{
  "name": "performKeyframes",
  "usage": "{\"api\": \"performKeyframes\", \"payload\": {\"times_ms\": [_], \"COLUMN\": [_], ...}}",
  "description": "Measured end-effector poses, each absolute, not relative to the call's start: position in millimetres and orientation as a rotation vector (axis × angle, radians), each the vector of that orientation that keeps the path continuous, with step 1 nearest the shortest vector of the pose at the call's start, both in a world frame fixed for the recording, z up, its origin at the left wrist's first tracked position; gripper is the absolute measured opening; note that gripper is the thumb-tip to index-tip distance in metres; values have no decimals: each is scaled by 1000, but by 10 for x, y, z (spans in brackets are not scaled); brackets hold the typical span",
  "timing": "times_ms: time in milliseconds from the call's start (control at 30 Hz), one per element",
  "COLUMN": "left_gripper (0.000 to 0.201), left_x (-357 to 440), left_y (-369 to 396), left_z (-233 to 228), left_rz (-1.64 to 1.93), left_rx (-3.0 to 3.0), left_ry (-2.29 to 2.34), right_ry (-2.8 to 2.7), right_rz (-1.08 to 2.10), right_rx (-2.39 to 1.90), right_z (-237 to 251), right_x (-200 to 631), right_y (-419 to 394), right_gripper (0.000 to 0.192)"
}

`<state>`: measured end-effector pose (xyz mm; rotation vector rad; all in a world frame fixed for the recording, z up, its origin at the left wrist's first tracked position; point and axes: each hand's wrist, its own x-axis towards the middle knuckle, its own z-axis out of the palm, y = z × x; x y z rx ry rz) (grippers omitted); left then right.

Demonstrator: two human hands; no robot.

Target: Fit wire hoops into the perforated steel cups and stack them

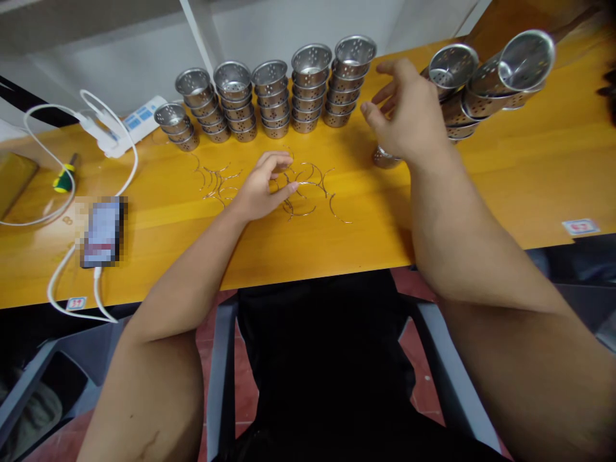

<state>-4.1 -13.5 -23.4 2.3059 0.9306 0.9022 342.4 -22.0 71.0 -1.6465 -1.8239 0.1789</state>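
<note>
My left hand rests on the yellow table, its fingertips pinching a thin curved wire handle from a scatter of several such wires. My right hand hovers open above the table, fingers spread, between the upright stacks of perforated metal cups and two stacks lying tilted at the right. One single metal cup sits on the table just under that hand, partly hidden by it.
A white power strip with white cables, a phone and a green-yellow screwdriver lie at the left. A brown object sits at the far left edge. Grey chair arms frame my lap.
</note>
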Motion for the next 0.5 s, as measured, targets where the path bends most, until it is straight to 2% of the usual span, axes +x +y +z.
{"api": "performKeyframes", "payload": {"times_ms": [300,500], "left_gripper": [48,48], "left_x": [-59,-74], "left_y": [-90,-79], "left_z": [-270,-264], "left_rz": [958,952], "left_rx": [2325,2318], "left_ry": [893,902], "right_ry": [-1713,-1723], "right_rz": [135,180], "right_rx": [-1735,-1816], "right_z": [659,770], "right_x": [3267,3240], "right_y": [314,696], "right_gripper": [64,20]}}
